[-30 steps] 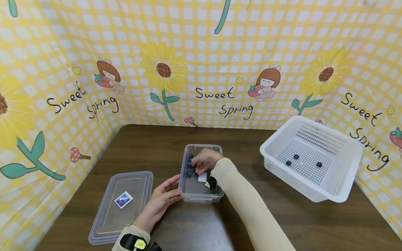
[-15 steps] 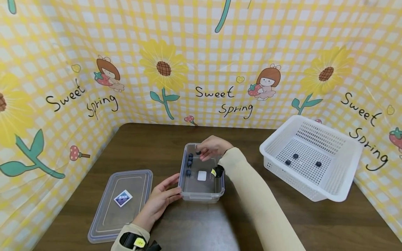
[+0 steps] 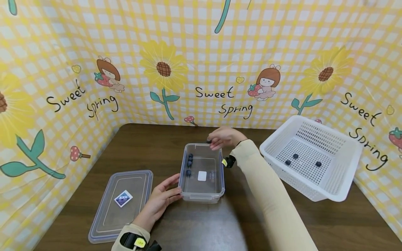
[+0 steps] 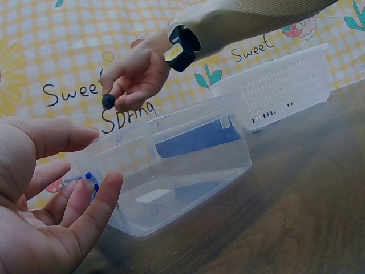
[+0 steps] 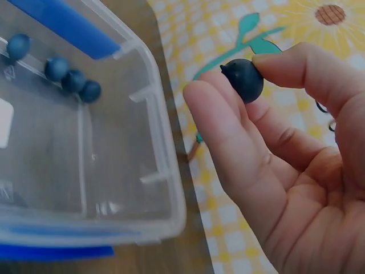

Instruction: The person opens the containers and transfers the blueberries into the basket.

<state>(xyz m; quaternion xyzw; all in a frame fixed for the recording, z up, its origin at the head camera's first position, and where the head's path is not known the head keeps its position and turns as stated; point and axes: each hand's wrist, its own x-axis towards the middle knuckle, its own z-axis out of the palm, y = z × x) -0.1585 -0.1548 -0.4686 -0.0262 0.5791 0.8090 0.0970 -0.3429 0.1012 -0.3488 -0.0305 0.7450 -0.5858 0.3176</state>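
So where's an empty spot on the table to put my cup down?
Bare wood shows between the clear box and the white basket, though the right hand's sleeve crosses it. The back left corner behind the lid is bare too. The left hand crowds the gap between lid and box.

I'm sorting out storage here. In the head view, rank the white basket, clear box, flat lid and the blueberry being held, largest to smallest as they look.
1. White basket.
2. Lid and clear box: the lid's outline looks a bit bigger, but it lies nearer the camera, so unsure.
3. Blueberry, pinched by the right hand, by far the smallest.
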